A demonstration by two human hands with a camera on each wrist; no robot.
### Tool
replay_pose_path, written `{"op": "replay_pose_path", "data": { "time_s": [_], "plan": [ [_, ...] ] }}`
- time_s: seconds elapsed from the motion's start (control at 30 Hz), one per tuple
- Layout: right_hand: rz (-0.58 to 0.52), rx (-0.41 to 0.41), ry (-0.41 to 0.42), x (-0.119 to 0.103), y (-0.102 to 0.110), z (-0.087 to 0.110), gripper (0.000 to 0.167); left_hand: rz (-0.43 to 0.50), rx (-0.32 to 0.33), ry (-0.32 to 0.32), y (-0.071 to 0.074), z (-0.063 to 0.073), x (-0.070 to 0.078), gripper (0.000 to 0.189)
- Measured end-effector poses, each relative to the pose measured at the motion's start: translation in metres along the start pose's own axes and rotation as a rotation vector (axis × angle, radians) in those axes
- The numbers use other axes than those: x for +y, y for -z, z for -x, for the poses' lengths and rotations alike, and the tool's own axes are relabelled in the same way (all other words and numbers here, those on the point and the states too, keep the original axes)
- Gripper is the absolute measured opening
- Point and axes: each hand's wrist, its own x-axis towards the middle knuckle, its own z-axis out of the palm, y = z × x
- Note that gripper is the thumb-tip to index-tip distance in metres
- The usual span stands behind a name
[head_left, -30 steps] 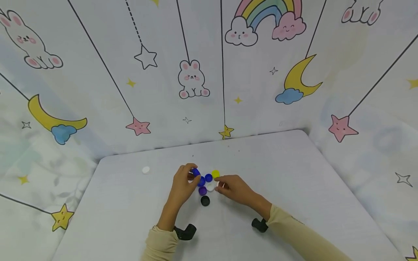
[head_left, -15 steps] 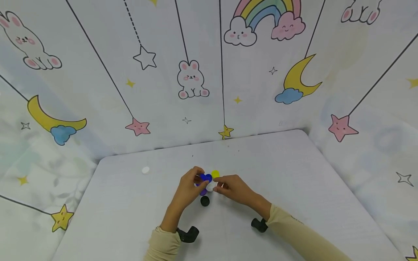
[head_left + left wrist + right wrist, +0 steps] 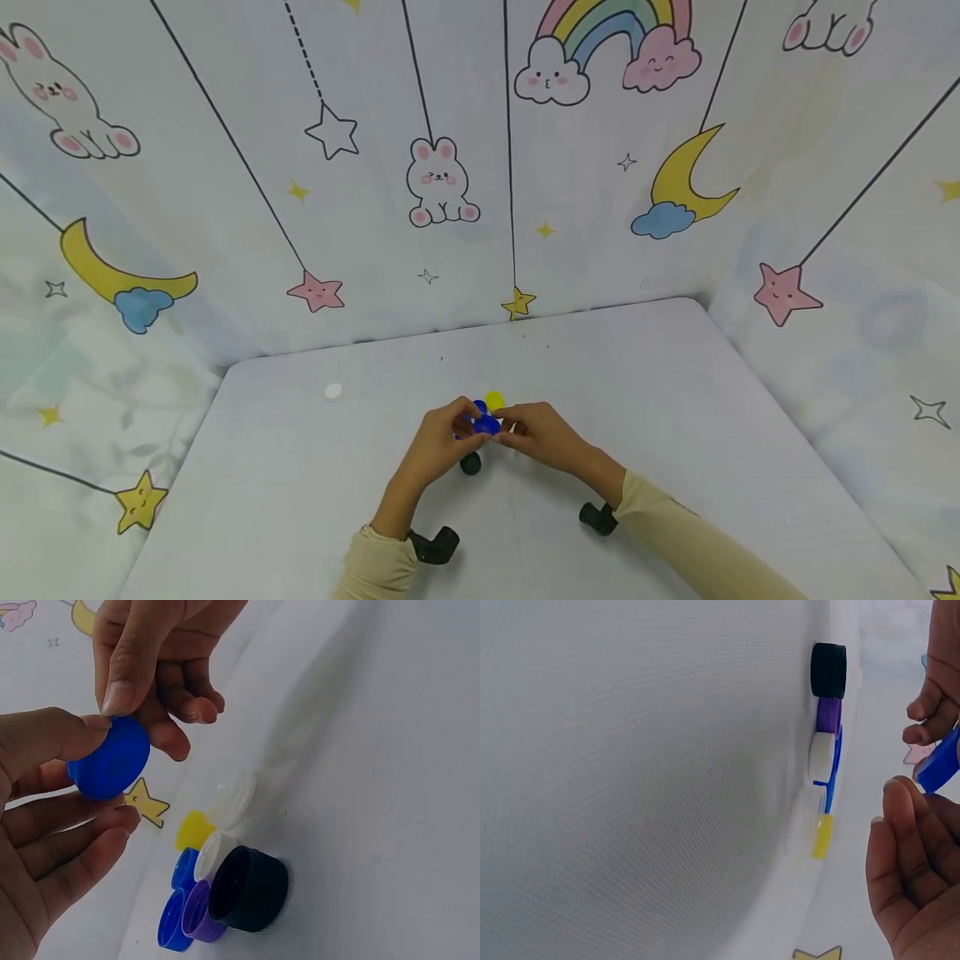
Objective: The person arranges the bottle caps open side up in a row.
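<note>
A blue bottle cap (image 3: 487, 426) is held up between my two hands over the middle of the table. My left hand (image 3: 441, 437) pinches it between thumb and fingers. From the other side my right hand (image 3: 546, 437) has its thumb tip and index finger at the cap's edge, as the left wrist view shows. Below, caps stand grouped on the cloth: a black cap (image 3: 251, 889), a purple cap (image 3: 201, 913), a white cap (image 3: 215, 856), a yellow cap (image 3: 195, 829), a whitish lid (image 3: 237, 799) and two more blue ones. In the head view the hands partly cover this group.
Toward the table's far left lies a white disc (image 3: 333, 392). Black wrist mounts (image 3: 437, 546) sit under both forearms. The white table (image 3: 637, 375) ends at a patterned backdrop (image 3: 600, 250) behind and at the sides.
My left hand has carried the blue cap rightward and toward me, over the group, to meet the right hand. The right hand has stayed nearly in place, and its fingers now reach the cap.
</note>
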Motion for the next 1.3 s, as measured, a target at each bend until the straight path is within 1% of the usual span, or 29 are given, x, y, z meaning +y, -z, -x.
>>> {"op": "replay_pose_path", "data": {
  "time_s": [0.17,0.3,0.37,0.57,0.83,0.93,1.1,1.3],
  "plan": [
    [-0.032,-0.018,-0.002,0.003,0.001,0.002,0.037,0.004,-0.02,-0.006,-0.003,0.001,-0.003,0.024],
    [-0.034,-0.031,-0.016,0.005,0.001,0.003,0.037,0.007,-0.04,-0.02,-0.006,0.001,-0.005,0.023],
    [-0.017,-0.031,-0.016,0.006,0.001,0.003,0.036,0.007,-0.049,-0.026,-0.007,0.002,-0.005,0.023],
    [0.08,-0.007,0.003,0.007,0.0,0.005,0.033,-0.005,-0.061,-0.058,-0.012,0.004,-0.006,0.023],
    [0.223,-0.027,-0.017,0.011,-0.003,0.008,0.032,-0.098,-0.067,-0.069,-0.024,0.005,-0.01,0.029],
    [0.268,-0.034,-0.005,0.013,-0.005,0.008,0.033,-0.121,-0.069,-0.072,-0.027,0.006,-0.011,0.031],
    [0.309,-0.032,0.024,0.016,-0.008,0.009,0.034,-0.135,-0.079,-0.07,-0.03,0.008,-0.012,0.032],
    [0.353,-0.071,0.025,0.017,-0.01,0.009,0.035,-0.244,-0.078,-0.069,-0.034,0.009,-0.014,0.03]
  ]
}}
